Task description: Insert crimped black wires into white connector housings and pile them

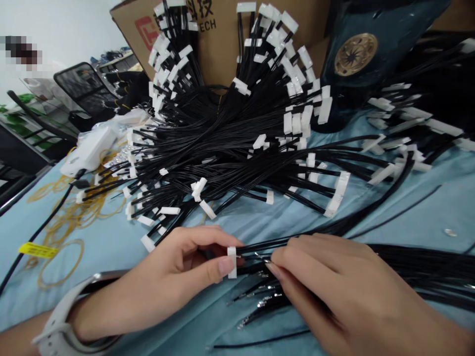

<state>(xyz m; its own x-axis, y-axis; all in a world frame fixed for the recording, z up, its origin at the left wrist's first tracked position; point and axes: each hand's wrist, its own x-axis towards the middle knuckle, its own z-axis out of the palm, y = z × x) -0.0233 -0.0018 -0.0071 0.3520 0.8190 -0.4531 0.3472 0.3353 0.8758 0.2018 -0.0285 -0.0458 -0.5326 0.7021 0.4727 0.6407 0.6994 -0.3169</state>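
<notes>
White plastic connector housing (232, 262) stood upright near the centre of the near work area, pinched between thumb and forefinger of the left hand (163, 279); the other left fingers curled behind it. Right hand (326, 289) lay just right of the housing, its fingers pressed together and angled down. Right fingertips (274, 267) touched the black wires (419, 264) running rightward from the housing; whether they pinched any single wire could not be determined. Crimped metal terminals (260, 296) on loose wire ends splayed out beneath the right hand, toward the near side.

Beyond the hands, a fanned bundle of wire harnesses (222, 143), each tipped with white connectors, spread across light blue cloth (393, 212), its far ends leaning against a cardboard box (218, 59). More harnesses (408, 116) lay at far right, beside a dark bag with a gold medallion (356, 54). Amber rubber bands (74, 212) lay loose on the cloth at left, near a white power adapter (87, 151) and a thin black cable (52, 217) bearing a yellow tag (37, 249). White smartwatch (63, 326) was worn on the left wrist. Mesh-backed office chair (83, 89) stood at far left, beyond the cloth.
</notes>
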